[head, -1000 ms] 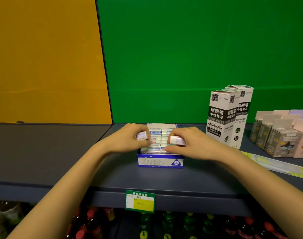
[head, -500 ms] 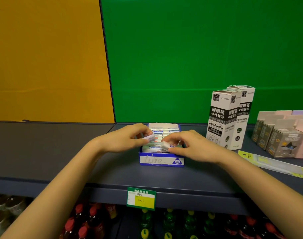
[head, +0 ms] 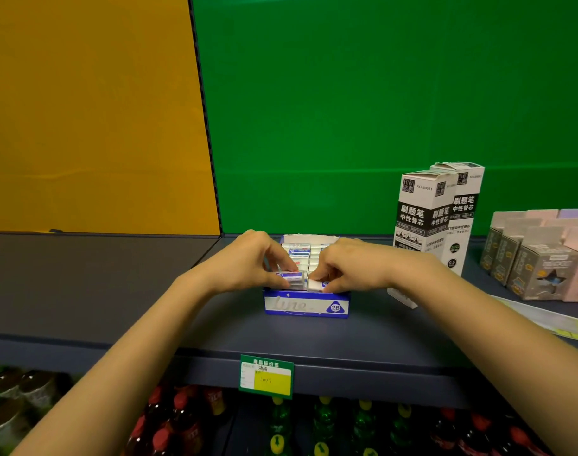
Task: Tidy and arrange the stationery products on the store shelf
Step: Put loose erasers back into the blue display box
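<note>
At the far left the dark shelf (head: pixel 93 291) runs bare under an orange back panel (head: pixel 83 110), which meets a green panel (head: pixel 363 93) at a dark seam. The left hand (head: pixel 248 268) reaches in from the lower left and curls over the left side of a blue-and-white display box (head: pixel 305 304) standing on the shelf near its front edge; thumb and fingers pinch a small white eraser with a blue band (head: pixel 290 278) at the box's front left corner. Behind it, rows of the same wrapped erasers (head: pixel 300 253) stand packed in the box. Just beside the first eraser, the right hand (head: pixel 353 268) closes thumb and forefinger on a second small white eraser (head: pixel 315 285) at the front of the right row (its label is mostly covered by the fingertips, so the print cannot be read). The two hands sit close together, almost touching over the middle of the box. Below, on the shelf's front lip, hangs a green and yellow price tag (head: pixel 267 376), and under that stand bottles with red, yellow and green caps (head: pixel 281 429) on the lower shelf. To the right of the box, two tall white-and-black refill cartons (head: pixel 425 218) stand upright, one slightly behind the other. Further right sits a cluster of small grey and pink boxes (head: pixel 541 258), and in front of them a long flat yellowish strip (head: pixel 557 324) lies on the shelf, possibly a packaged ruler
</note>
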The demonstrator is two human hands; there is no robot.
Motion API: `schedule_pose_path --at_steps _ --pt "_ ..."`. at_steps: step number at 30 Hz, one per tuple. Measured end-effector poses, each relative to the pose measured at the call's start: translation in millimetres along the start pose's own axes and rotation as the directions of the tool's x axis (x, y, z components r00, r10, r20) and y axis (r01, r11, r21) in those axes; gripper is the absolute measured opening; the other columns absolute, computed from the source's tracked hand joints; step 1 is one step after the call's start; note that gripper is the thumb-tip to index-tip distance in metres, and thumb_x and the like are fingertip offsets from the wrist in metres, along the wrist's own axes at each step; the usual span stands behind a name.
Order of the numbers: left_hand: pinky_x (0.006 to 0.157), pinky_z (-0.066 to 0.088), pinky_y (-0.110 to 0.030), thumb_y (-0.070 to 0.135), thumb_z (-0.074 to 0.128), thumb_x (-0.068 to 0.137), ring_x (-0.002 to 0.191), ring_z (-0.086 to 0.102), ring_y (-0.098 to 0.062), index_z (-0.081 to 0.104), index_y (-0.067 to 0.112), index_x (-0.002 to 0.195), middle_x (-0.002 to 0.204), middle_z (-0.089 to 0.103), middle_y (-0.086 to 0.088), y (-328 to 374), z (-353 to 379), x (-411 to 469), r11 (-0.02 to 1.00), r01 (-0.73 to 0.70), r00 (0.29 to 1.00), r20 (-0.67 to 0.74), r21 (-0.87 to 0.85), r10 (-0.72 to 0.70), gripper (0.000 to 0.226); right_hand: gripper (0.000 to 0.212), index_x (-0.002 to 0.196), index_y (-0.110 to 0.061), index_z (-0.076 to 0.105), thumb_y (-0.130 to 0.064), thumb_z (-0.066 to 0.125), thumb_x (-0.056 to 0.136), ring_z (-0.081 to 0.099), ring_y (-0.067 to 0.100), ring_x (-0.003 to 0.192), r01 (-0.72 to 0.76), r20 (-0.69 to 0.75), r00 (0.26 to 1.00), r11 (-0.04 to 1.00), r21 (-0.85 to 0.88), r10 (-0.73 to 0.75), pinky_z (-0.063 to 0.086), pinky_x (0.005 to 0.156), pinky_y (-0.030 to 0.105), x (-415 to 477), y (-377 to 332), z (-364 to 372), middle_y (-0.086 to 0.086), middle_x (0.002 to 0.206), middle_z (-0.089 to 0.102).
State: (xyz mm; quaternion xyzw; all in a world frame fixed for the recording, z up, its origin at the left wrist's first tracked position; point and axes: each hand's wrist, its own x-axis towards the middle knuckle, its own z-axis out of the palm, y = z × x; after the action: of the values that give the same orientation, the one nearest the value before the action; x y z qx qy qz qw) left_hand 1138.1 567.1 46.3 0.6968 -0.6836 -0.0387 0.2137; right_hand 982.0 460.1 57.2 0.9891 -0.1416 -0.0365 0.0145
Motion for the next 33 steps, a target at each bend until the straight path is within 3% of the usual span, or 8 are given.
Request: schedule_pose_path --at_steps 2,4,6,10,19,24,29,33 --pt "0.059 0.046 -0.006 0.018 0.073 0.077 0.089 0.066 -0.018 0.072 0.013 0.104 0.102 0.073 -0.003 1.8 0.3 1.7 0.998 -0.009 1.0 0.027 0.06 0.008 0.027 0.031 0.117 -0.01 0.063 -0.021 0.055 0.089 0.056 0.024 0.103 -0.003 -0.01 1.0 1.0 -0.029 0.002 0.042 0.086 0.03 1.7 -0.6 0.5 0.01 0.114 0.065" --pt "0.065 0.051 -0.015 0.019 0.072 0.078 0.088 0.066 -0.018 0.072 0.015 0.103 0.102 0.073 -0.003 2.6 1.1 3.7 0.993 -0.014 0.999 0.053 0.116 0.008 0.025 0.034 0.12 -0.015 0.062 -0.022 0.06 0.087 0.057 0.019 0.104 -0.013 -0.06 0.998 1.0 -0.011 0.012 0.041 0.085 0.027 1.4 0.9 1.6 0.004 0.118 0.064" --pt "0.07 0.054 -0.028 0.02 0.071 0.078 0.086 0.066 -0.018 0.073 0.016 0.102 0.101 0.073 -0.004 2.4 2.5 5.1 0.988 -0.011 0.998 0.065 0.154 0.001 0.024 0.034 0.117 -0.02 0.064 -0.023 0.065 0.083 0.058 0.012 0.094 -0.015 -0.116 0.993 0.999 0.051 0.021 0.039 0.079 0.021 -0.6 5.5 3.9 -0.001 0.115 0.066" --pt "0.075 0.056 -0.032 0.02 0.073 0.077 0.085 0.068 -0.017 0.075 0.015 0.095 0.098 0.074 -0.005 1.3 4.7 8.5 0.984 -0.002 0.997 0.08 0.18 -0.013 0.019 0.026 0.106 -0.017 0.071 -0.019 0.068 0.081 0.054 0.003 0.08 0.008 -0.144 0.989 0.986 0.167 0.017 0.037 0.065 0.009 -4.8 15.1 9.7 0.002 0.106 0.072" --pt "0.083 0.052 -0.035 0.026 0.055 0.09 0.097 0.062 -0.014 0.073 0.006 0.09 0.111 0.067 -0.001 7.6 1.0 -2.4 0.986 -0.067 0.982 0.184 0.154 0.038 0.026 0.032 0.107 -0.02 0.071 -0.008 0.051 0.085 0.06 0.014 0.104 -0.009 -0.172 0.985 0.99 0.141 0.034 0.045 0.095 0.031 -24.7 13.6 10.0 -0.004 0.113 0.069" --pt "0.088 0.048 -0.039 0.035 0.042 0.094 0.103 0.057 -0.015 0.071 0.002 0.08 0.115 0.057 0.007 6.1 3.9 -13.2 0.987 -0.037 0.977 0.211 0.159 0.002 0.046 0.038 0.109 -0.03 0.068 -0.014 0.045 0.085 0.06 0.016 0.108 -0.038 -0.241 0.969 0.996 0.075 0.055 0.047 0.096 0.036 -34.1 12.9 18.5 -0.01 0.116 0.068" --pt "0.088 0.049 -0.036 0.037 0.038 0.096 0.106 0.054 -0.016 0.07 0.007 0.093 0.117 0.058 0.003 8.7 6.6 -17.6 0.982 -0.035 0.981 0.194 0.188 -0.002 0.044 0.039 0.122 -0.032 0.059 -0.017 0.041 0.091 0.055 0.02 0.113 -0.054 -0.239 0.97 0.998 -0.039 0.043 0.046 0.094 0.037 -40.6 5.3 22.6 -0.005 0.125 0.062" --pt "0.082 0.051 -0.042 0.062 0.021 0.076 0.097 0.058 -0.019 0.068 0.008 0.095 0.106 0.064 -0.002 5.3 8.5 -18.4 0.971 -0.033 0.99 0.138 0.238 0.0 0.074 0.039 0.125 -0.03 0.056 -0.019 0.039 0.092 0.052 0.018 0.118 -0.061 -0.23 0.972 0.998 -0.018 0.055 0.045 0.097 0.038 -41.5 5.4 26.6 -0.004 0.129 0.059"
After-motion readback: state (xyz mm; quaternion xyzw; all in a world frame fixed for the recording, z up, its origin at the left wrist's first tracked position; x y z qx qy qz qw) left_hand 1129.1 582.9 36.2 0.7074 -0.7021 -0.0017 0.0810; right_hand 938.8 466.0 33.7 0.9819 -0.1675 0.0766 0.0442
